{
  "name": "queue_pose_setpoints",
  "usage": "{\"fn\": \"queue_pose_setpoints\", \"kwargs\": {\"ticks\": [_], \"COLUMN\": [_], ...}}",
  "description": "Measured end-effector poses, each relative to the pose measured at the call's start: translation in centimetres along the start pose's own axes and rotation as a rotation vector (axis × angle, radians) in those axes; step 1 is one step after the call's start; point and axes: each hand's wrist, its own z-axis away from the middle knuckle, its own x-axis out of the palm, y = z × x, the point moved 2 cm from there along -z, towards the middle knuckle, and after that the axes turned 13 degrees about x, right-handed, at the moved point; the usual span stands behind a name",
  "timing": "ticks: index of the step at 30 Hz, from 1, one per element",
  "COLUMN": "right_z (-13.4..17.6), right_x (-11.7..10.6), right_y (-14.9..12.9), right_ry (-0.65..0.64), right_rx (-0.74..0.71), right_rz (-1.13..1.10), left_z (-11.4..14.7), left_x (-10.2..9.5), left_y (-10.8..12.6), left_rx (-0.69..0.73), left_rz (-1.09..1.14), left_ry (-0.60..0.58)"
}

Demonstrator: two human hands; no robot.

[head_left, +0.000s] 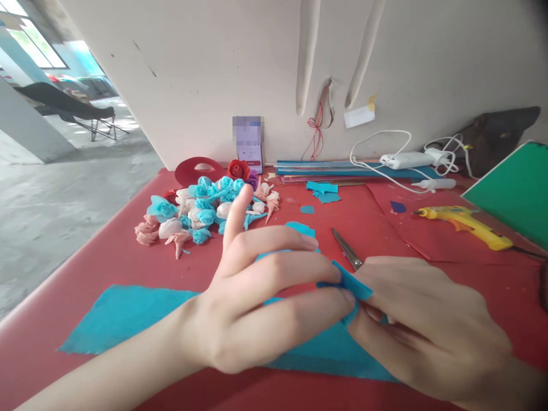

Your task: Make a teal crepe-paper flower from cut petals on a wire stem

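Both hands meet over the table on a small folded piece of blue crepe paper [357, 283]. My left hand [265, 297] pinches its left end between the fingertips, with one finger pointing up and away. My right hand [428, 319] is closed on the other end, its fingertips partly hidden. Below the hands lies a long blue paper strip [124, 314], partly covered by them. Just beyond my right hand are scissors [345, 245], their handles out of sight behind it. Blue paper scraps [323, 191] lie farther back.
A heap of blue, white and pink paper flowers [205, 211] sits at the left on the red table [98, 251]. A phone [250, 154] leans on the wall behind. At right are a yellow glue gun [466, 225], a white power strip [406, 160] and a green board [514, 194].
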Motion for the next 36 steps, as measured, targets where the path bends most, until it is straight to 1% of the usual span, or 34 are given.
{"fn": "queue_pose_setpoints", "kwargs": {"ticks": [1, 2, 4, 8, 11, 14, 19, 22, 25, 28, 32, 36], "right_z": [0.0, 0.0, -0.1, -0.4, -0.6, -0.6, -0.8, -0.9, -0.8, -0.3, 0.1, 0.2], "right_x": [-0.1, -0.2, -0.2, -0.3, -0.2, 0.0, -0.1, -0.1, 0.1, 0.4, 0.7, 0.9], "right_y": [0.0, 0.0, 0.1, 0.0, -0.1, -0.2, -0.3, -0.3, -0.1, 0.2, 0.4, 0.4], "right_ry": [-0.020, -0.050, -0.103, -0.106, -0.105, -0.136, -0.174, -0.207, -0.212, -0.197, -0.123, -0.110], "right_rx": [-0.004, -0.005, -0.008, -0.033, -0.054, -0.040, -0.047, -0.049, -0.021, 0.039, 0.083, 0.131], "right_rz": [0.005, 0.014, 0.025, 0.014, 0.008, 0.016, 0.023, 0.004, -0.063, -0.122, -0.207, -0.239], "left_z": [-0.5, -0.8, -1.2, -1.3, -1.2, -1.0, -1.1, -1.0, -0.9, -1.0, -0.9, -0.6], "left_x": [-0.2, -0.4, -0.6, -0.6, -0.6, -0.6, -0.4, -0.1, 0.0, 0.0, 0.0, -0.1], "left_y": [0.2, 0.4, 0.3, 0.0, -0.2, -0.3, -0.5, -0.7, -0.8, -0.9, -0.9, -0.7], "left_rx": [0.133, 0.202, 0.220, 0.126, -0.009, -0.126, -0.135, -0.172, -0.178, -0.156, -0.186, -0.236], "left_rz": [-0.096, -0.144, -0.143, 0.069, 0.222, 0.315, 0.393, 0.482, 0.537, 0.525, 0.472, 0.451], "left_ry": [-0.022, -0.008, -0.013, -0.054, -0.052, -0.052, -0.082, -0.065, -0.016, 0.043, 0.074, 0.120]}}
